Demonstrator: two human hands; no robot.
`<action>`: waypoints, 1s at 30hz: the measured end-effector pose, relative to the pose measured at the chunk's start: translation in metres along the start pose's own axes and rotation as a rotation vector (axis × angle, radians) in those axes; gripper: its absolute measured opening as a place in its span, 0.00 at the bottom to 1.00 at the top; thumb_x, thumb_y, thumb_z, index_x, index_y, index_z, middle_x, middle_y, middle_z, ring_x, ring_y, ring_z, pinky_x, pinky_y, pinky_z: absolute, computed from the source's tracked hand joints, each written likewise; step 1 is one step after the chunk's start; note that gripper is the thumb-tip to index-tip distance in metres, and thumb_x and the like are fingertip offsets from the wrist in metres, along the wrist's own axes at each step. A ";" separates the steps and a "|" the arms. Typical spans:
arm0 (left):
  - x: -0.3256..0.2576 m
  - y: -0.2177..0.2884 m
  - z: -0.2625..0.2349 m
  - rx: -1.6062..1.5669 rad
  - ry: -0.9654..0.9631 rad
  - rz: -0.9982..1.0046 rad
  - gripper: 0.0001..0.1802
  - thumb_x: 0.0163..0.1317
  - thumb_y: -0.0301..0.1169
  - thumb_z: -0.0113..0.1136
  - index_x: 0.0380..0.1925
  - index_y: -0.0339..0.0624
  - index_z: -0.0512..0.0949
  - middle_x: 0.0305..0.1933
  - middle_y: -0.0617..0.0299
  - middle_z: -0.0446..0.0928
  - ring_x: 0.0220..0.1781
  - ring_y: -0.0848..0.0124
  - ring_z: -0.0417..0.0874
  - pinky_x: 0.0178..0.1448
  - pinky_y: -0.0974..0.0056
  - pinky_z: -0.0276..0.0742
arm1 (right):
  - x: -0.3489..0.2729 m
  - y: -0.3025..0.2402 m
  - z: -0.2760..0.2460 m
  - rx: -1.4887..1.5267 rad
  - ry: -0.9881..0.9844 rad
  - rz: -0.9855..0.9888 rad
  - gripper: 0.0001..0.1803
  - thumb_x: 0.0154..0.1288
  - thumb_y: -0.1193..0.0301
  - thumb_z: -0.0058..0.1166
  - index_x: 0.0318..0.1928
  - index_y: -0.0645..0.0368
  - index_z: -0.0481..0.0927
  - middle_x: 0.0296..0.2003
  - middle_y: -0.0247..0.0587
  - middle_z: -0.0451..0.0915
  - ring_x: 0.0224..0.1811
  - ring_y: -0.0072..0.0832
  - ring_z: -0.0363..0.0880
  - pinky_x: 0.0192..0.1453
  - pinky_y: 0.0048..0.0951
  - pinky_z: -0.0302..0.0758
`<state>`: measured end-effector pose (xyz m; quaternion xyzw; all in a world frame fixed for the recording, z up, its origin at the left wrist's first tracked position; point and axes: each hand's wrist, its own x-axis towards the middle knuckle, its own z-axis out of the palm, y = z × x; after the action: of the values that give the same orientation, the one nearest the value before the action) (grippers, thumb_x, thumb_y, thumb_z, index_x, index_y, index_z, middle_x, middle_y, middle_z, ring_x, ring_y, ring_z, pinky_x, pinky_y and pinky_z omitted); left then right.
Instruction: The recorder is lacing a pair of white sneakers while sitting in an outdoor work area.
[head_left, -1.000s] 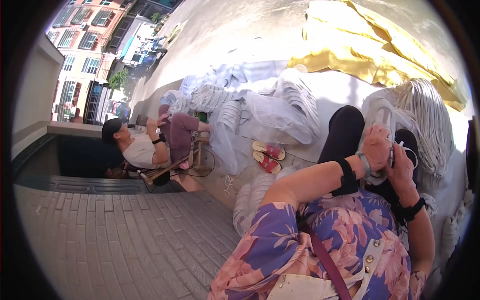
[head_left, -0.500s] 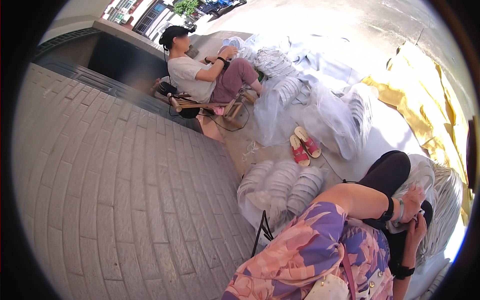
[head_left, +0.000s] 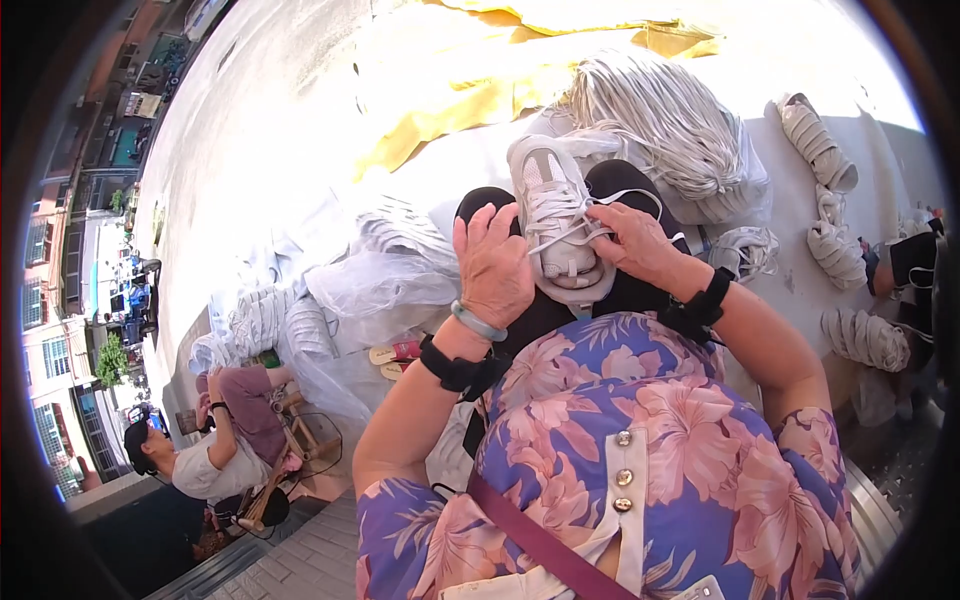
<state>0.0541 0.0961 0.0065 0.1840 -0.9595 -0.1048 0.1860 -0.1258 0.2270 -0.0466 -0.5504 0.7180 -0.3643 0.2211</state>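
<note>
Head view. We hold a white sneaker (head_left: 556, 220) on our lap, resting on our black-clad knees, toe pointing far. Our left hand (head_left: 493, 268) grips the left side of the sneaker; its fingers lie together, wrapped against the upper. Our right hand (head_left: 632, 240) sits at the right side of the sneaker; its thumb and fingertips are pinched on a white lace (head_left: 625, 197) that runs across the eyelets. Both wrists carry black straps; the left also carries a pale green bangle (head_left: 478, 323).

Far of the sneaker, just beyond our knees, lies a large bundle of white laces (head_left: 668, 120) on a clear plastic sheet. To the right, on the pale ground, several rolled bundles of white cord (head_left: 818, 140) lie well apart. Far and left, a yellow tarp (head_left: 470, 80) is spread. To the left, clear plastic bags (head_left: 385, 280) hold more white material. Near left, another person (head_left: 215, 450) sits on a low wooden chair, well apart from us.
</note>
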 end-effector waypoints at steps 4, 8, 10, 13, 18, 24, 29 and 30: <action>-0.080 -0.097 -0.025 0.188 -0.094 -0.336 0.04 0.42 0.27 0.52 0.15 0.38 0.72 0.54 0.53 0.72 0.55 0.55 0.68 0.60 0.50 0.55 | -0.004 -0.003 -0.006 -0.014 0.001 0.036 0.18 0.54 0.66 0.48 0.46 0.58 0.73 0.38 0.48 0.74 0.41 0.46 0.74 0.46 0.41 0.70; -0.169 -0.149 -0.063 0.536 -0.288 -0.707 0.04 0.42 0.28 0.53 0.18 0.39 0.76 0.51 0.53 0.74 0.51 0.56 0.72 0.56 0.53 0.63 | -0.003 -0.006 0.000 -0.021 -0.028 0.035 0.19 0.55 0.64 0.49 0.46 0.57 0.72 0.37 0.48 0.74 0.40 0.45 0.75 0.45 0.41 0.70; -0.171 -0.144 -0.072 0.390 -0.623 -0.992 0.06 0.43 0.31 0.56 0.20 0.42 0.78 0.49 0.53 0.76 0.50 0.55 0.74 0.53 0.56 0.67 | -0.003 -0.004 0.002 -0.023 -0.025 0.021 0.19 0.55 0.63 0.49 0.47 0.57 0.72 0.38 0.48 0.74 0.40 0.45 0.75 0.45 0.40 0.70; -0.160 -0.128 -0.055 0.193 -0.368 -0.658 0.07 0.45 0.34 0.60 0.24 0.44 0.78 0.48 0.52 0.76 0.50 0.54 0.74 0.52 0.57 0.68 | 0.001 -0.007 0.002 0.019 0.038 -0.041 0.18 0.55 0.63 0.52 0.45 0.58 0.71 0.34 0.46 0.75 0.35 0.43 0.76 0.40 0.40 0.71; -0.071 -0.082 -0.011 -0.184 -0.115 -0.371 0.11 0.52 0.36 0.59 0.32 0.41 0.77 0.47 0.51 0.76 0.50 0.55 0.74 0.54 0.57 0.66 | 0.009 0.006 0.004 0.276 0.159 0.229 0.14 0.52 0.66 0.56 0.36 0.60 0.73 0.19 0.39 0.73 0.23 0.36 0.75 0.30 0.31 0.71; -0.016 -0.046 0.018 -0.246 -0.147 -0.176 0.14 0.53 0.40 0.59 0.28 0.40 0.79 0.45 0.52 0.76 0.47 0.55 0.74 0.52 0.56 0.66 | 0.033 0.006 0.000 0.392 -0.126 0.403 0.09 0.56 0.71 0.55 0.33 0.63 0.73 0.20 0.28 0.72 0.22 0.12 0.67 0.26 0.20 0.66; -0.009 -0.031 0.016 -0.257 -0.225 -0.135 0.15 0.54 0.39 0.59 0.24 0.36 0.77 0.46 0.47 0.76 0.47 0.53 0.74 0.52 0.58 0.68 | 0.021 0.007 0.010 0.191 0.118 0.157 0.05 0.54 0.73 0.50 0.30 0.61 0.72 0.20 0.38 0.74 0.22 0.29 0.73 0.28 0.31 0.68; -0.010 -0.029 0.014 -0.289 -0.239 -0.160 0.15 0.54 0.38 0.60 0.24 0.35 0.77 0.45 0.47 0.76 0.45 0.53 0.75 0.50 0.59 0.69 | 0.019 0.006 0.011 0.053 0.187 0.092 0.05 0.53 0.72 0.48 0.29 0.59 0.71 0.20 0.43 0.75 0.24 0.39 0.76 0.30 0.37 0.69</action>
<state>0.0660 0.0753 -0.0171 0.2173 -0.9320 -0.2771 0.0865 -0.1279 0.2065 -0.0565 -0.4745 0.7501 -0.4223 0.1840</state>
